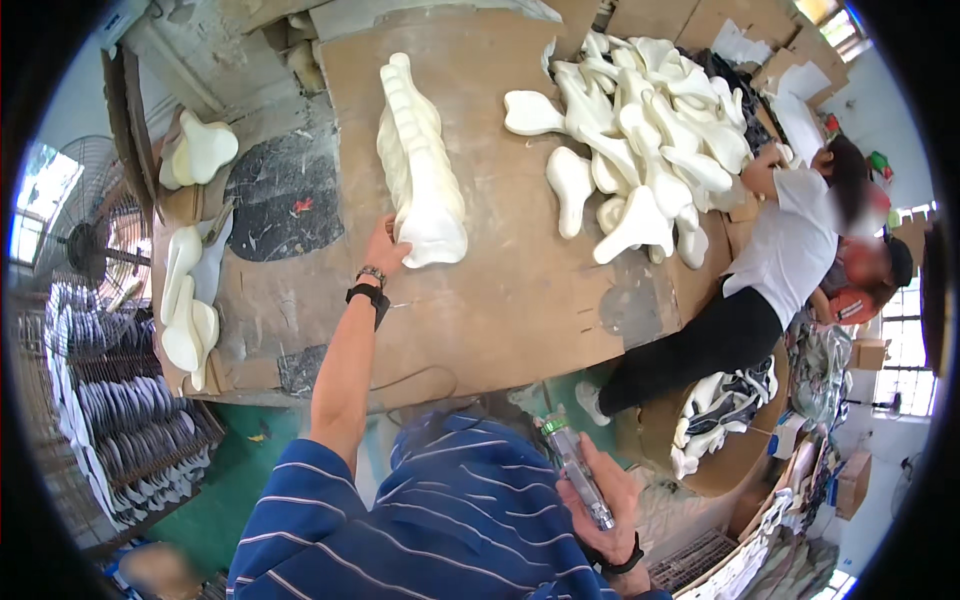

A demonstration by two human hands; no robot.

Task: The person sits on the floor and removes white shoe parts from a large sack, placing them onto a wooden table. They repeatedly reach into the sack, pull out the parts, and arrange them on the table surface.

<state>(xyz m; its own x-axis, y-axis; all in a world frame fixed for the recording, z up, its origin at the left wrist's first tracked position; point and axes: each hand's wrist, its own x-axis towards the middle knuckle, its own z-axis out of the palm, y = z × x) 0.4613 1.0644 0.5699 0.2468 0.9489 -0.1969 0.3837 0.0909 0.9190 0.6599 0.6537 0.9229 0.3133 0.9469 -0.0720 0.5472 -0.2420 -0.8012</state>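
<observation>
A row of cream saddle-shaped pads (425,170), overlapping one on another, runs away from me along the cardboard-covered table (520,300). My left hand (385,245) grips the left edge of the nearest pad (436,234), thumb at its wide end and some fingers hidden by the pad. Close to my body, below the table edge, my right hand (608,497) is wrapped around a clear tube-shaped tool (578,468) with a green end. What kind of tool it is, I cannot tell.
More pads lie in a large heap (650,140) at the far right; several sit along the left edge (190,325). A person in a white shirt (785,235) leans at the table's right, near a carton (725,470) of pads. A fan (85,245) and loaded rack (130,410) stand left.
</observation>
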